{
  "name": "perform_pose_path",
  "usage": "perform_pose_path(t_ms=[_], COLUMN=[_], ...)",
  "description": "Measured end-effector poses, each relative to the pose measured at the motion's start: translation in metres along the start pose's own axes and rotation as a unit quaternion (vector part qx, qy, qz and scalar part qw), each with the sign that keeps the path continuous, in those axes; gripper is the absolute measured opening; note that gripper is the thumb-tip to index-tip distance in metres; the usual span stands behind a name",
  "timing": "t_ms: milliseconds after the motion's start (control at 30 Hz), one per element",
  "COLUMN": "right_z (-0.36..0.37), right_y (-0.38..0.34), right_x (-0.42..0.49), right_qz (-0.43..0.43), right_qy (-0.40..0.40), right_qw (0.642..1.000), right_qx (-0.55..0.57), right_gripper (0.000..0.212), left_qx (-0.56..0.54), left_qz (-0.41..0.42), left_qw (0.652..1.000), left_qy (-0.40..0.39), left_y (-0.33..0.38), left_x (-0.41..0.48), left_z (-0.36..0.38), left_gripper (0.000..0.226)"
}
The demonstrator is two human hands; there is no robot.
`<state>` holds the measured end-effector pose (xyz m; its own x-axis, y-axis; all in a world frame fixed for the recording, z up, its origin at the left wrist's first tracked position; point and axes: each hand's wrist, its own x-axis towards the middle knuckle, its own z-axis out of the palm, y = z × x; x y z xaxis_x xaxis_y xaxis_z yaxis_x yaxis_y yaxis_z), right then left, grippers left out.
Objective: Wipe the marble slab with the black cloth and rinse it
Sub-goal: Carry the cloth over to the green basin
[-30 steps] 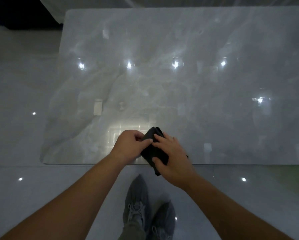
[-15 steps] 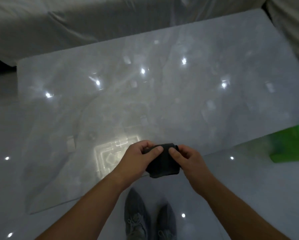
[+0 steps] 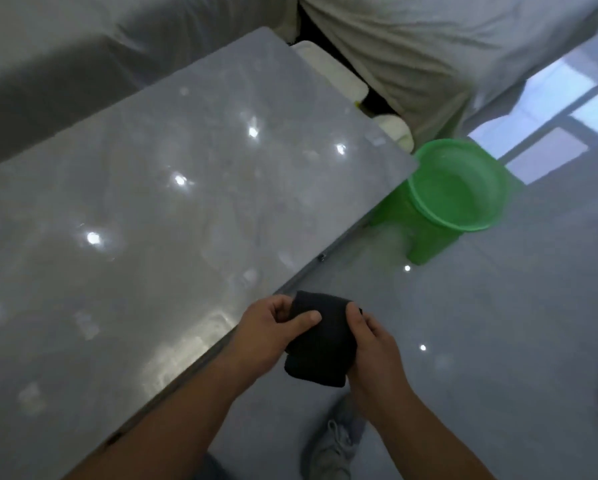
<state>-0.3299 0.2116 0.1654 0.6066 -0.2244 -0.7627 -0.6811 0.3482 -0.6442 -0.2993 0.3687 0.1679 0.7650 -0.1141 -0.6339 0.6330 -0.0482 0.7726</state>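
Two hands: both holding the folded black cloth (image 3: 320, 344) up in the air, just off the near edge of the glossy grey marble slab (image 3: 152, 220), not touching it
Left hand (image 3: 266, 336): grip closed, thumb pressed on the cloth's front, fingers curled behind
Right hand (image 3: 373, 355): grip closed too, fingers wrapped round the cloth's right side
Round green plastic basin (image 3: 457, 188): just past the slab's right corner, sat on a green stool (image 3: 429, 244)
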Motion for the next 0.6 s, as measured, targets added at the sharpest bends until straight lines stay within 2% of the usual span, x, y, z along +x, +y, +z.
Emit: perform_pose_path(t_ms=[267, 533, 600], right_z=[-0.145, -0.195, -0.202], right_y=[-0.087, -0.144, -0.152], right_x=[0.092, 0.199, 0.224], right_qz=[0.016, 0.039, 0.040], right_qy=[0.088, 0.091, 0.074], right_qw=[0.991, 0.981, 0.987], right_qx=[0.096, 0.166, 0.136], right_gripper=[0.034, 0.031, 0.031], left_qx=[0.060, 0.113, 0.117], left_qz=[-0.066, -0.020, -0.019], left_qw=[0.987, 0.985, 0.986], left_qy=[-0.133, -0.131, -0.120], left_y=[0.031, 0.057, 0.064], left_x=[0.101, 0.202, 0.230], left_z=[0.175, 0.272, 0.282], left_gripper=[0.020, 0.027, 0.026])
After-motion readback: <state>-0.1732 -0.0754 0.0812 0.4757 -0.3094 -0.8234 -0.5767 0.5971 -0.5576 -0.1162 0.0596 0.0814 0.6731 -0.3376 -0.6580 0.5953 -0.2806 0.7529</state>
